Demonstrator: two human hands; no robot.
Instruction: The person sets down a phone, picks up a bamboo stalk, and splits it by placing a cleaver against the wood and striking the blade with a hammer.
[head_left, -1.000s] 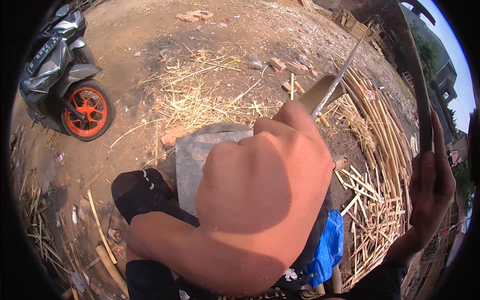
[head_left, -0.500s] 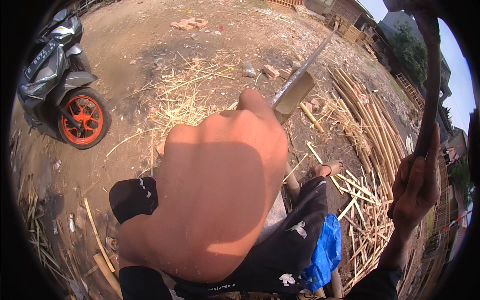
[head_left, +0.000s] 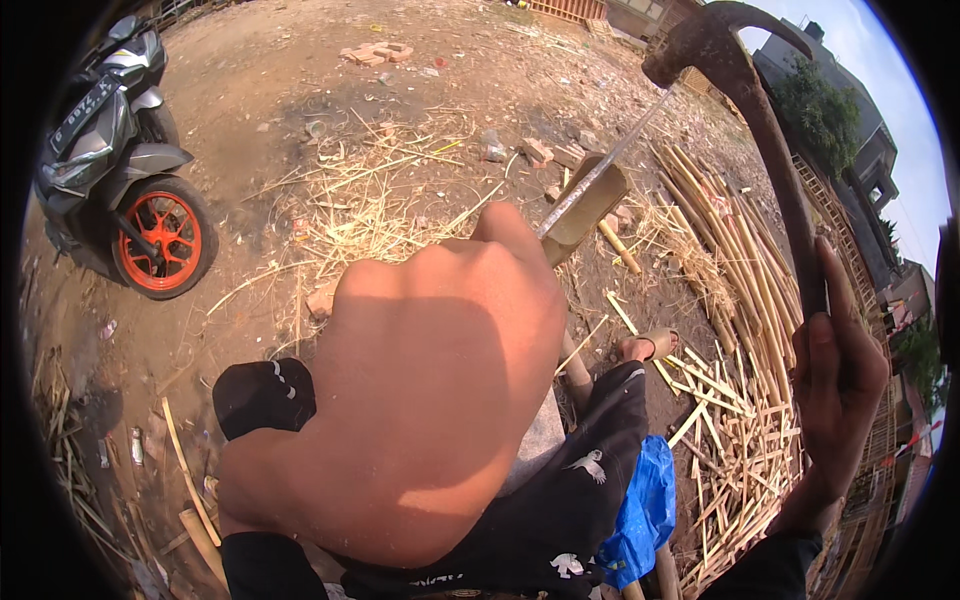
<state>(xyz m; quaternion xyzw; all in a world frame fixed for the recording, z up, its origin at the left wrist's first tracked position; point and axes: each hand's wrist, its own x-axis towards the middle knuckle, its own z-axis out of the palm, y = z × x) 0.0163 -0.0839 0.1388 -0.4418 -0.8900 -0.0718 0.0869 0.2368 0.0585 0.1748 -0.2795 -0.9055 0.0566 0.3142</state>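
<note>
My left hand (head_left: 440, 390) fills the middle of the view, back upward and fingers curled into a fist. Out of its grip runs a long, slender metal rod (head_left: 615, 157), pointing away to the upper right. A flat olive-brown piece (head_left: 590, 212) sits around the rod just beyond my knuckles; whether it is fixed to the rod I cannot tell. At the right, my right hand (head_left: 840, 375) grips the handle of a rusty claw hammer (head_left: 787, 175), held raised. The hammer's head overlaps the rod's far end in view; contact cannot be told.
A motorbike with an orange front wheel (head_left: 160, 238) stands at the left. Pale shavings (head_left: 375, 215) litter the dirt ahead. Long bamboo poles (head_left: 745, 270) and split strips (head_left: 735, 470) lie at the right. A blue plastic sheet (head_left: 640, 510) is beside my leg (head_left: 580, 460).
The hammer has come down and to the left, bringing its whole head into view near the rod's far end. My left hand keeps its grip, nearly still.
</note>
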